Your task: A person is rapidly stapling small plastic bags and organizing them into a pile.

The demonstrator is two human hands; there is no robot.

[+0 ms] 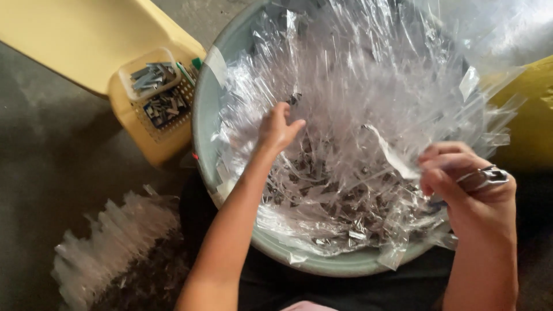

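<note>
Left hand [277, 129], grip released, reaches into wrapper-filled basin [201, 109]; right hand [461, 178] pinches metal clipper [487, 176]. Picking step; next likely calls for grasping one piece.

The left hand [278, 130] reaches into clear wrappers [368, 103] filling a pale green basin [203, 109]. The right hand [466, 181] pinches a metal clip [484, 177] (shiny) by the basin's right rim. A yellow basket [156, 95] sits left of it.

Basin in the middle, basket and wrappers to its left

A basin [207, 115] sits before the person, filled with clear wrappers [368, 103] lying over small metal pieces [311, 167]. Left of it stands a basket [155, 95] holding more pieces, on a plastic stool [86, 34]. A heap of wrappers [109, 242] lies on the floor [40, 144], lower left.
</note>
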